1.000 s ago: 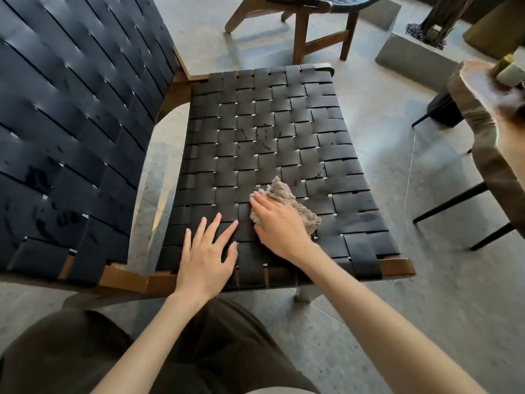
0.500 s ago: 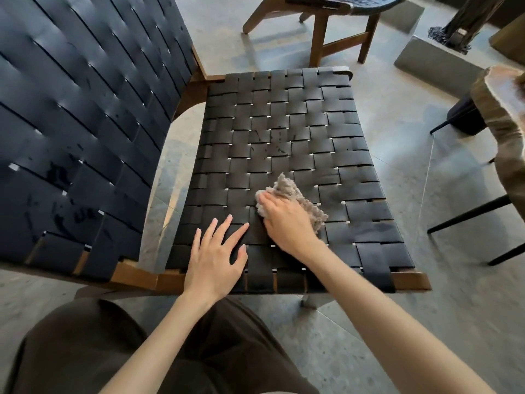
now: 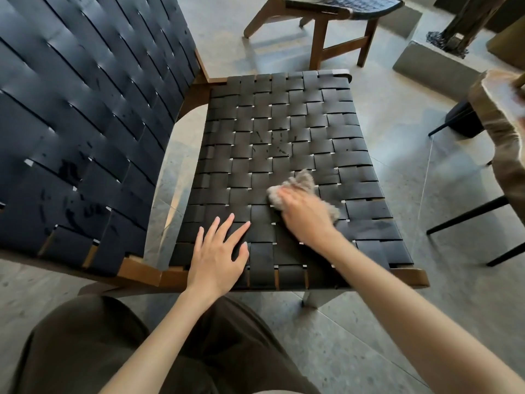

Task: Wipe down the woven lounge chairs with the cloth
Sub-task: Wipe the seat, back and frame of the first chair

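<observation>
Far left: woven backrest (image 3: 85,132) of black straps, tilted, filling that side. Centre: woven seat (image 3: 284,132) on a wooden frame (image 3: 142,273), dark smears near its middle. Left hand (image 3: 217,255) flat on the near seat edge, fingers spread wide, gripping nothing. Just right of it, right hand (image 3: 305,213) pressed on the grey-beige cloth (image 3: 302,182) — motion-blurred, fingers bunched over the fabric, pinning it to the straps near the seat's centre-right. Beyond, far centre: second woven chair (image 3: 341,12) on wooden legs. Right: grey concrete block (image 3: 434,68), then a rough wooden tabletop (image 3: 500,132) with thin black legs — close beside the seat's right edge. Underneath all, grey speckled floor (image 3: 397,322).
</observation>
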A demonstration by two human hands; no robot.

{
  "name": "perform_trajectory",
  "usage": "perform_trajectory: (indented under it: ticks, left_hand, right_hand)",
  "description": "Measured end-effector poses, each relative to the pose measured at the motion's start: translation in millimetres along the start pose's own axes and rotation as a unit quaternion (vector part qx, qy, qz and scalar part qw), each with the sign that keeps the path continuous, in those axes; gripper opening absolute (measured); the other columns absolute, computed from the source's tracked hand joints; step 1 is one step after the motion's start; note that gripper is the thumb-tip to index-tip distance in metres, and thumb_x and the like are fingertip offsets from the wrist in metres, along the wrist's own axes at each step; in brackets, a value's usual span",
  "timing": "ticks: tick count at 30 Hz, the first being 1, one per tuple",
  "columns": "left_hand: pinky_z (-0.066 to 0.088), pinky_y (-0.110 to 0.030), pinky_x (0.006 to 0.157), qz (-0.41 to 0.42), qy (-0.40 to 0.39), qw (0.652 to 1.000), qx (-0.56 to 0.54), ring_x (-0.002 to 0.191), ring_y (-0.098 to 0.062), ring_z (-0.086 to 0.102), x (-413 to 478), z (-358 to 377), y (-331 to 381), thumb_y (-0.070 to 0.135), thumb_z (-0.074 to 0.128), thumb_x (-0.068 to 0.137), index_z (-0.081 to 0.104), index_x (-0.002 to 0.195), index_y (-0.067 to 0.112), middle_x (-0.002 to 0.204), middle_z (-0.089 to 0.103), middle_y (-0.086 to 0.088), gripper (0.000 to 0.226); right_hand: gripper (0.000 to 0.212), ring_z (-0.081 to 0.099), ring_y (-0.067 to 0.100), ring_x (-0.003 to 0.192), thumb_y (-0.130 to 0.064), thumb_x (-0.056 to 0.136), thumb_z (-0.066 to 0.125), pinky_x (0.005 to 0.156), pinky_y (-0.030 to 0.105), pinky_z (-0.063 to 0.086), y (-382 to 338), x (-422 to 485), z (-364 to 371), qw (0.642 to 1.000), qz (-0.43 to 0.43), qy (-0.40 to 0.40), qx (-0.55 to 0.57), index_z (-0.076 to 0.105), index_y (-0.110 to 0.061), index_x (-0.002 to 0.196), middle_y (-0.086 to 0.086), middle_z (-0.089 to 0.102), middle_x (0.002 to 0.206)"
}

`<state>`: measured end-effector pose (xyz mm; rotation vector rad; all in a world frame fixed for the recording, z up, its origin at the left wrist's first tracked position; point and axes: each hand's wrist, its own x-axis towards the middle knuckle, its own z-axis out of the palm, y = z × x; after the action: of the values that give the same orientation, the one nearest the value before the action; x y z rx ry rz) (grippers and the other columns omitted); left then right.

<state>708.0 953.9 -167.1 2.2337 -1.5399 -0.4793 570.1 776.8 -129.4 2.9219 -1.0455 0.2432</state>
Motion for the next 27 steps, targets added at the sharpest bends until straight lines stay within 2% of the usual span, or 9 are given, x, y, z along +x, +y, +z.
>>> perform_trajectory:
  ticks: [4, 6, 10, 14, 16, 18, 21, 25, 27]
  left_hand:
    - [-0.001, -0.04, 0.119, 0.0, 0.001, 1.0, -0.003, 0.148, -0.012, 0.004, 0.5, -0.4, 0.5, 0.06, 0.005, 0.084, 0.026, 0.146, 0.046, 0.159, 0.014, 0.011, 0.067]
    - [-0.001, -0.04, 0.119, 0.0, 0.006, 1.0, -0.003, 0.148, -0.013, 0.006, 0.6, 0.0, 0.7, 0.06, 0.006, 0.084, 0.027, 0.146, 0.046, 0.159, 0.016, 0.01, 0.067]
    - [0.0, -0.04, 0.119, -0.001, 0.0, 1.0, 0.008, 0.148, -0.013, 0.005, 0.8, 0.1, 0.2, 0.06, 0.004, 0.084, 0.025, 0.146, 0.046, 0.159, 0.015, 0.011, 0.067]
    - [-0.003, -0.039, 0.119, -0.005, -0.008, 1.0, 0.012, 0.148, -0.012, 0.003, 0.7, -0.7, 0.6, 0.056, 0.012, 0.089, 0.024, 0.146, 0.046, 0.159, 0.013, 0.011, 0.059]
    - [-0.004, -0.038, 0.118, -0.002, -0.008, 1.0, 0.003, 0.148, -0.012, 0.003, 0.2, -1.1, 0.5, 0.057, 0.009, 0.088, 0.024, 0.146, 0.046, 0.159, 0.013, 0.011, 0.062]
    - [-0.003, -0.039, 0.118, 0.001, -0.007, 1.0, 0.0, 0.148, -0.012, 0.003, -0.4, -0.9, -0.2, 0.059, 0.004, 0.084, 0.024, 0.146, 0.047, 0.159, 0.013, 0.012, 0.066]
    - [-0.001, -0.04, 0.119, 0.001, 0.0, 1.0, -0.005, 0.148, -0.012, 0.004, 0.2, -0.8, -0.2, 0.059, 0.005, 0.084, 0.025, 0.146, 0.047, 0.159, 0.015, 0.011, 0.067]
    - [-0.001, -0.04, 0.119, -0.002, 0.001, 1.0, -0.006, 0.148, -0.012, 0.005, -0.1, -0.6, 1.4, 0.059, 0.005, 0.084, 0.026, 0.146, 0.047, 0.159, 0.015, 0.011, 0.066]
    - [-0.001, -0.04, 0.12, -0.005, -0.001, 1.0, -0.001, 0.148, -0.011, 0.003, -0.1, -1.6, 1.8, 0.059, 0.005, 0.084, 0.025, 0.146, 0.046, 0.159, 0.014, 0.012, 0.066]
  right_hand:
    - [0.048, 0.036, 0.029, 0.138, -0.008, 0.086, 0.042, 0.115, 0.041, 0.02, 92.1, -0.1, -18.4, 0.974, 0.216, -0.002, -0.066, 0.052, -0.005, 0.133, 0.015, 0.048, 0.142]
    - [0.046, 0.037, 0.027, 0.136, -0.009, 0.087, 0.046, 0.111, 0.039, 0.027, 74.9, 6.1, -14.0, 0.966, 0.253, 0.023, -0.044, 0.051, -0.008, 0.132, 0.012, 0.051, 0.139]
    - [0.028, 0.059, 0.03, 0.104, -0.007, 0.086, 0.045, 0.08, 0.036, 0.045, -19.8, 16.3, 7.1, 0.99, 0.138, 0.0, 0.039, 0.057, -0.011, 0.111, 0.011, 0.064, 0.112]
    - [0.042, 0.058, 0.031, 0.115, -0.004, 0.08, 0.055, 0.108, 0.036, 0.034, -24.4, 11.0, 6.1, 0.999, -0.009, -0.012, 0.035, 0.062, -0.004, 0.121, 0.015, 0.063, 0.124]
    - [0.041, 0.06, 0.035, 0.111, -0.003, 0.071, 0.053, 0.108, 0.043, 0.034, 22.4, 12.9, -0.9, 1.0, 0.006, 0.016, -0.008, 0.066, -0.002, 0.11, 0.019, 0.066, 0.115]
    - [0.045, 0.05, 0.033, 0.126, -0.004, 0.078, 0.05, 0.11, 0.05, 0.031, 73.8, 8.9, -12.9, 0.993, 0.11, 0.011, -0.04, 0.061, -0.007, 0.122, 0.015, 0.06, 0.128]
    - [0.047, 0.033, 0.023, 0.14, -0.014, 0.09, 0.049, 0.113, 0.043, 0.023, 89.0, 3.4, -18.6, 0.974, 0.221, 0.008, -0.041, 0.05, -0.014, 0.137, 0.003, 0.048, 0.145]
    - [0.04, 0.052, 0.026, 0.122, -0.011, 0.087, 0.044, 0.103, 0.038, 0.035, 25.1, 32.1, -0.7, 0.991, 0.136, 0.007, 0.017, 0.056, -0.01, 0.124, 0.011, 0.06, 0.127]
    - [0.042, 0.052, 0.026, 0.123, -0.011, 0.089, 0.043, 0.105, 0.036, 0.034, -14.2, 44.8, 15.1, 0.997, 0.064, -0.026, 0.04, 0.054, -0.009, 0.129, 0.01, 0.058, 0.131]
